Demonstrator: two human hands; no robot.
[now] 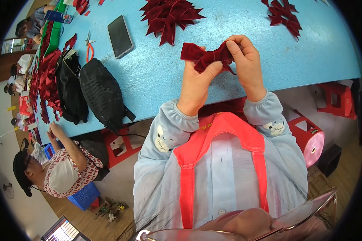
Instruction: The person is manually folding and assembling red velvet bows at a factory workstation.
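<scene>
Over the front edge of the blue table I hold up a dark red velvet bow (205, 56). My left hand (199, 82) grips it from below, its thumb pressed on the lower part near the knot and its other fingers hidden behind the fabric. Thumb and fingers of my right hand (245, 56) pinch the bow's right loop. A ribbon tail hangs beneath the right loop. Farther back on the table lies a heap of similar red bows (169, 18), and a smaller group of bows (283, 18) is at the far right.
On the blue table (309, 60) lie a black phone (120, 36), orange-handled pliers (89, 48) and black bags (102, 94). More red ribbon pieces (48, 84) and a green bin (54, 36) are at the left. A co-worker (68, 168) sits on my left. Red stools (338, 100) stand at right.
</scene>
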